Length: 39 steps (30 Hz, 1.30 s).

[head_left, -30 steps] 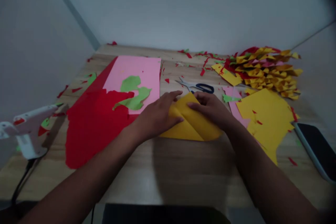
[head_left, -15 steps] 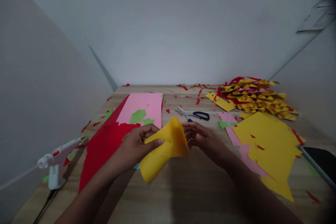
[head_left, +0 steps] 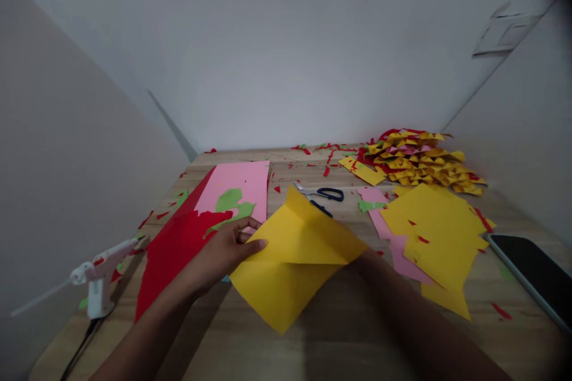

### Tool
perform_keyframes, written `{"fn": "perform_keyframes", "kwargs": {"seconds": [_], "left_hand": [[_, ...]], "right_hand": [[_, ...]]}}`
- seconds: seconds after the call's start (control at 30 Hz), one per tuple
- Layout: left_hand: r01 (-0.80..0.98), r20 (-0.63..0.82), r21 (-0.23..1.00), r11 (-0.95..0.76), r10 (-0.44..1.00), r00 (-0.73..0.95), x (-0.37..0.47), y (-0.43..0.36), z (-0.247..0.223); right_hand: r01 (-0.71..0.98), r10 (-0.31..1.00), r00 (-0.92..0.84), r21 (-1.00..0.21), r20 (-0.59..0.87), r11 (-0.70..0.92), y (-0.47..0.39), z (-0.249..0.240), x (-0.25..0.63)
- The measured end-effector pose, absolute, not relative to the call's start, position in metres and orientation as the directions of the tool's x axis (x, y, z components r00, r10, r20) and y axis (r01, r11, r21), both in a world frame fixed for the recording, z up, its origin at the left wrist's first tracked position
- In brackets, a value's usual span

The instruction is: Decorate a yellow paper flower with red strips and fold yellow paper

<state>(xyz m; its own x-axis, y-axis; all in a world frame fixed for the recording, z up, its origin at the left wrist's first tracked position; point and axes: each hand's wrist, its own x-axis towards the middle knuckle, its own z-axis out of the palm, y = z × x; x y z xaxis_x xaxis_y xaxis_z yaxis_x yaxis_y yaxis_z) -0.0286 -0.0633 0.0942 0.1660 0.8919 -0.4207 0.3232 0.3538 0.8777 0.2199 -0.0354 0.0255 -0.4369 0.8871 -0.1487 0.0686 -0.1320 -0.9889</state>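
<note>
A creased square of yellow paper (head_left: 295, 250) is held above the table, its flaps spread and one corner pointing down toward me. My left hand (head_left: 232, 247) pinches its left edge, thumb on top and fingers underneath. Only the wrist end of my right hand (head_left: 364, 263) shows at the paper's right corner. The sheet covers its fingers, so their grip is hidden. Behind the paper lie scissors (head_left: 328, 193) with dark blue handles, partly covered by its top corner.
At left stand a white glue gun (head_left: 100, 277), red paper (head_left: 170, 256) and pink paper (head_left: 236, 181) with green scraps. On the right are yellow sheets (head_left: 429, 226), a phone (head_left: 531, 274) and a heap of folded yellow pieces (head_left: 420, 161). Red scraps litter the wooden table (head_left: 348, 333).
The yellow paper, curled over before, is now opened out wide with its creases showing. My right hand has passed behind it, while my left hand keeps its pinch.
</note>
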Motion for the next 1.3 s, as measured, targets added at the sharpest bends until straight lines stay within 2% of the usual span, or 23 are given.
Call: {"fn": "perform_keyframes", "kwargs": {"seconds": [0.07, 0.13, 0.23, 0.3, 0.4, 0.47, 0.57, 0.7, 1.07, 1.3], "left_hand": [[0.412, -0.415, 0.852, 0.322, 0.896, 0.157, -0.031, -0.059, 0.089], [0.515, -0.377, 0.816, 0.262, 0.916, 0.133, -0.033, -0.051, 0.085], [0.517, -0.326, 0.833, 0.198, 0.93, 0.17, -0.028, -0.032, 0.083], [0.52, -0.345, 0.839, 0.163, 0.898, 0.274, -0.018, -0.017, 0.079], [0.563, -0.399, 0.823, 0.069, 0.776, 0.488, -0.001, 0.004, 0.065], [0.508, -0.374, 0.86, 0.049, 0.738, 0.562, 0.006, 0.012, 0.051], [0.403, -0.312, 0.912, 0.078, 0.77, 0.557, 0.007, 0.016, 0.031], [0.369, -0.266, 0.927, 0.068, 0.812, 0.519, 0.004, 0.011, 0.017], [0.277, -0.138, 0.96, -0.036, 0.801, 0.583, 0.002, 0.013, 0.017], [0.226, -0.153, 0.973, 0.043, 0.855, 0.496, 0.001, 0.01, 0.019]], "right_hand": [[0.027, 0.817, -0.527, -0.965, -0.234, -0.26, -0.037, 0.027, 0.219], [0.04, 0.782, -0.546, -0.942, -0.3, -0.333, -0.039, 0.027, 0.217], [0.122, 0.787, -0.521, -0.941, -0.331, -0.315, -0.039, 0.024, 0.213], [0.163, 0.771, -0.547, -0.944, -0.327, -0.286, -0.038, 0.021, 0.212], [0.169, 0.767, -0.568, -0.954, -0.299, -0.247, -0.036, 0.015, 0.211], [0.172, 0.785, -0.553, -0.961, -0.277, -0.218, -0.035, 0.012, 0.212], [0.206, 0.842, -0.466, -0.959, -0.271, -0.194, -0.033, 0.012, 0.212], [0.247, 0.9, -0.378, -0.961, -0.216, -0.127, -0.031, 0.013, 0.213], [0.367, 0.977, -0.184, -0.93, -0.11, -0.035, -0.034, 0.008, 0.201], [0.372, 0.964, -0.23, -0.927, -0.135, -0.041, -0.032, 0.012, 0.211]]}}
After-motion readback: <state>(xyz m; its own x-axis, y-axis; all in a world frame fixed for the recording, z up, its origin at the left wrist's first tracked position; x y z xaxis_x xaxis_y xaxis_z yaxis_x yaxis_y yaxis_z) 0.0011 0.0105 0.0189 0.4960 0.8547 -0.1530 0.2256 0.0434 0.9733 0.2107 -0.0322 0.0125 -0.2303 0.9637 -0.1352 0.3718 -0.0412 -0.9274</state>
